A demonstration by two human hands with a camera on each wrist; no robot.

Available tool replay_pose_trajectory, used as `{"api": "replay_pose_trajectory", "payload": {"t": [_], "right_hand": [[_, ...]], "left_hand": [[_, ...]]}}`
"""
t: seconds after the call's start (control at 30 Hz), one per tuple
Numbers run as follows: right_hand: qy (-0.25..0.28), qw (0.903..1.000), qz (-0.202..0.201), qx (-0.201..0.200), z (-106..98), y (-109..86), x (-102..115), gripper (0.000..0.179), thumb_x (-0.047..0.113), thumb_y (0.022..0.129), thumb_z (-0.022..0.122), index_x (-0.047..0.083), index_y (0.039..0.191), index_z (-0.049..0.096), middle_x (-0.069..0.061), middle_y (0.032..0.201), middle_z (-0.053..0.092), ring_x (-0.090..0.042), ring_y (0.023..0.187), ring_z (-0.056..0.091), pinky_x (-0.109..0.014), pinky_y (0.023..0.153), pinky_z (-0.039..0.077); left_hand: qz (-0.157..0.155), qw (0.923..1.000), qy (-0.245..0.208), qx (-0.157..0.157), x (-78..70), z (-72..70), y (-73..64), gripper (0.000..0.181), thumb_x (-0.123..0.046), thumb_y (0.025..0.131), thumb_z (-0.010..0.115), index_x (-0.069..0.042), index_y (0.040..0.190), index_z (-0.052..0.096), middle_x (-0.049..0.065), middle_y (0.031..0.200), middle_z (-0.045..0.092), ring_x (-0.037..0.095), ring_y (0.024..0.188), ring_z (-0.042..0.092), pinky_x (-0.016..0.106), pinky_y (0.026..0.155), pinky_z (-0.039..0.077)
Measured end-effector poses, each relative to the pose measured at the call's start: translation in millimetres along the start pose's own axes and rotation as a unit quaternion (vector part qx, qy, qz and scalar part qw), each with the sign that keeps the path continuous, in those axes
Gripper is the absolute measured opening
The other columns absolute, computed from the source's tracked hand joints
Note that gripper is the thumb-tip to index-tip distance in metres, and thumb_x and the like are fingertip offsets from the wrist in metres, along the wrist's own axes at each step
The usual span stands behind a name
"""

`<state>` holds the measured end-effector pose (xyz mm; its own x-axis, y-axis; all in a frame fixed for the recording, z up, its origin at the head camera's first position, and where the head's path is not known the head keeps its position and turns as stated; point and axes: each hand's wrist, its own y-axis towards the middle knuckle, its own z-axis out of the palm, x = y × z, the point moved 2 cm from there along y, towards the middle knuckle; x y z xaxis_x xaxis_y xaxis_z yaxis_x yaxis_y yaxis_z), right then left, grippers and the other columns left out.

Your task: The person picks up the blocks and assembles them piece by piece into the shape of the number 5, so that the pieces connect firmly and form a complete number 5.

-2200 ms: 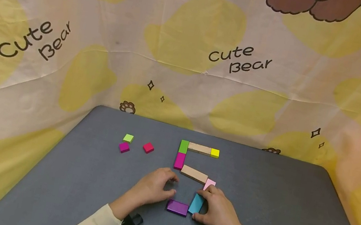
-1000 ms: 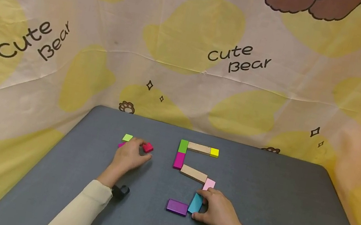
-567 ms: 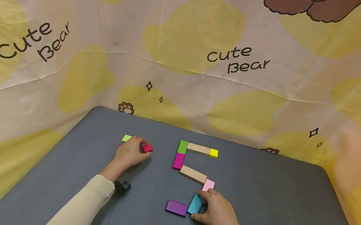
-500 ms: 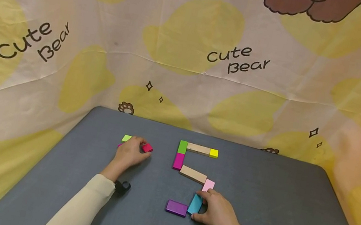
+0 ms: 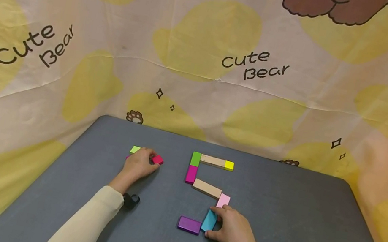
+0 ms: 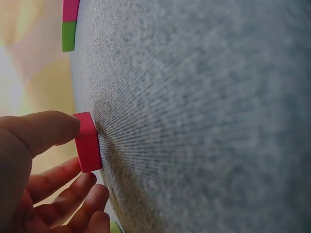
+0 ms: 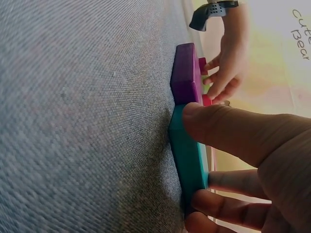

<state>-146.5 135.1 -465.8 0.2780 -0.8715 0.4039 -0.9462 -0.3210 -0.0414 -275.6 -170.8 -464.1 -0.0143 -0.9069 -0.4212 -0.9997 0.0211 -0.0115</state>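
Observation:
At the left of the table, my left hand (image 5: 138, 165) pinches a red block (image 6: 88, 145) between thumb and fingers; the block is on the tabletop. A light green block (image 5: 135, 149) and a magenta block, mostly hidden, lie beside that hand. My right hand (image 5: 235, 228) holds a blue block (image 7: 187, 155) by its two ends, thumb at the near end. One end of the blue block meets a purple block (image 5: 189, 225); a pink block (image 5: 223, 200) lies at its far end. A plain wooden block (image 5: 207, 188) leads from the pink one toward a magenta block (image 5: 191, 174).
Farther back, a green block (image 5: 195, 159), another wooden block (image 5: 212, 161) and a yellow block (image 5: 229, 166) continue the row. The grey table (image 5: 290, 214) has a patterned cloth (image 5: 197, 53) hanging behind it.
My left hand has moved from beside the purple block to the far left and taken hold of the red block. My right hand has stayed on the blue block.

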Motion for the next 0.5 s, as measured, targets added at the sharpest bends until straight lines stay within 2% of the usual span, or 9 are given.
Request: {"api": "replay_pose_trajectory", "payload": {"t": [0.33,0.5], "right_hand": [[-0.004,1.0000,0.001,0.002,-0.9,-0.7,0.4,0.061,0.039,0.062,0.087,0.014,0.115,0.070,0.007,0.076,0.049,-0.009,0.065,0.043,-0.025,0.055,0.034],[-0.002,1.0000,0.001,0.002,-1.5,-1.4,0.8,0.061,0.038,0.062,0.088,0.014,0.115,0.070,0.006,0.076,0.049,-0.009,0.065,0.043,-0.025,0.055,0.034]], "left_hand": [[-0.005,0.9999,0.008,0.005,-1.5,1.7,2.9,0.039,-0.032,0.081,0.073,-0.008,0.111,0.067,0.009,0.100,0.063,0.021,0.085,0.059,0.040,0.074,0.049],[0.009,0.9999,0.009,0.001,0.0,1.8,0.5,0.036,-0.030,0.081,0.072,-0.008,0.108,0.067,0.009,0.095,0.062,0.021,0.083,0.058,0.040,0.073,0.049]]}}
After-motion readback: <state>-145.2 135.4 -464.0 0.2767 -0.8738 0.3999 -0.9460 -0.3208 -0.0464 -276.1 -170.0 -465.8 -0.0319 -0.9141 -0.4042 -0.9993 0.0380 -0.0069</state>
